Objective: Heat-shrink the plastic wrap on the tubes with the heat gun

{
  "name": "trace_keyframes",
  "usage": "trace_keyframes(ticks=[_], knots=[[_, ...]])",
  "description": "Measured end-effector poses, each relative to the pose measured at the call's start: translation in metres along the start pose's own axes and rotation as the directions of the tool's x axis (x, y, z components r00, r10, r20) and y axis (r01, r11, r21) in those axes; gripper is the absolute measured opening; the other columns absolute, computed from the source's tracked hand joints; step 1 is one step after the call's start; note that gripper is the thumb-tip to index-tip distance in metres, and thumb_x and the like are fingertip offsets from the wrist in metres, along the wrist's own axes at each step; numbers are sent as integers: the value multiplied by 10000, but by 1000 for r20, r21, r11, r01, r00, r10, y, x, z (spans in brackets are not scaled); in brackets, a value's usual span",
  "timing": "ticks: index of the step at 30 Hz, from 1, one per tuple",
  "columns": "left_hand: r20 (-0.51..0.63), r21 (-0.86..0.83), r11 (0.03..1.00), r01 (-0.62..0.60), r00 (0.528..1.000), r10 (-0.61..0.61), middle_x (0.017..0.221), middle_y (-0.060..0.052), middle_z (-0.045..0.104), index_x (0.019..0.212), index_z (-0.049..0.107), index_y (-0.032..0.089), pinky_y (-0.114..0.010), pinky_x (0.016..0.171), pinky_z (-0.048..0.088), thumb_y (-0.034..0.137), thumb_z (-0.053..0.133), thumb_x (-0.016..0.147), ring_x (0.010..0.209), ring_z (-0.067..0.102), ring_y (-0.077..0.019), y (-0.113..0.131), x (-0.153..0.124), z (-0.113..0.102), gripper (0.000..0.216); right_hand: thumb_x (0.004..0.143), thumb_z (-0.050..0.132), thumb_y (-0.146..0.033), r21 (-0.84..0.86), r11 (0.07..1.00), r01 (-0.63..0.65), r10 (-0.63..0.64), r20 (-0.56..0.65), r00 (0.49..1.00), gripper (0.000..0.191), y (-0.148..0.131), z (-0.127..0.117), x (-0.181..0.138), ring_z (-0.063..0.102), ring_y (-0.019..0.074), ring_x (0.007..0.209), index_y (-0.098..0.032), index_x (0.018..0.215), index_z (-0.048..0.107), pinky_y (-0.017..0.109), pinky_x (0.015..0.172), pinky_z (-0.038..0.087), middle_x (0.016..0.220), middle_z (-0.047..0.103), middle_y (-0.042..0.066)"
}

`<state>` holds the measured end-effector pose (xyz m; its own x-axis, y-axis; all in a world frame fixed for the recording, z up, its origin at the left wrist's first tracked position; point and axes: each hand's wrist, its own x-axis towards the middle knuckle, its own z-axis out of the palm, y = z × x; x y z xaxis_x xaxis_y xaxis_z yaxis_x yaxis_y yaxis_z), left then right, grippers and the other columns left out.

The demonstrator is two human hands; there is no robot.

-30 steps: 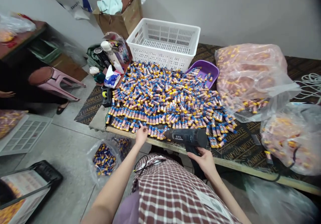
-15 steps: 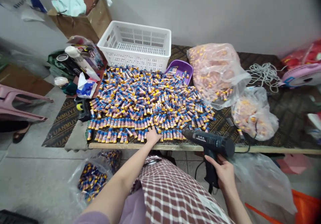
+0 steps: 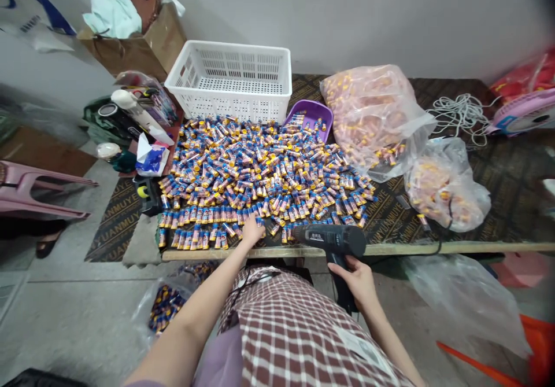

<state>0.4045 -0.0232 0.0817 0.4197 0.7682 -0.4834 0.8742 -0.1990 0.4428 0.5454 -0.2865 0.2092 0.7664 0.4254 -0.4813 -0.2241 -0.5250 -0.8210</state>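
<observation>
A big spread of small blue, yellow and pink tubes covers the low table. My left hand rests on the tubes at the near edge, fingers down among them; whether it grips one is hidden. My right hand is wrapped round the handle of a black heat gun. Its nozzle points left at the front row of tubes, close to my left hand.
A white slatted basket and a purple scoop tray stand behind the tubes. Two plastic bags of tubes lie to the right, another bag on the floor. Bottles and tape crowd the left corner. Coiled white cord lies far right.
The heat gun has moved left along the table edge toward my left hand. My left hand shifted slightly left on the front row. The view has steadied after swinging right.
</observation>
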Motion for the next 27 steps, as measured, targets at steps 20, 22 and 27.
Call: trace_keyframes(ticks=[20,22,27], knots=[[-101,-186,983,7,995,-26,1293,-169,461,1284,367,127,-330,927,379,275,606,730,1186,451,-250,-49,11,-45,622,560,742,-398,-114,979,170,-150,162,975,392,-46,41,20,635,266,767,-109,819,682,349,700,487,848,709,113],[-142,-202,979,-7,990,-22,1260,-163,494,1250,420,120,-334,940,374,283,591,743,1178,458,-247,-56,11,-53,559,546,744,-367,-149,968,200,-169,201,965,368,-48,49,23,635,278,798,-115,809,692,367,743,477,843,714,108],[-309,-251,968,6,947,-86,1137,-129,588,1136,530,125,-335,923,397,269,568,753,1074,532,-222,-95,0,-72,411,564,718,-335,-159,959,236,-178,312,933,322,-46,69,26,641,289,793,-114,798,699,379,737,477,837,717,109]])
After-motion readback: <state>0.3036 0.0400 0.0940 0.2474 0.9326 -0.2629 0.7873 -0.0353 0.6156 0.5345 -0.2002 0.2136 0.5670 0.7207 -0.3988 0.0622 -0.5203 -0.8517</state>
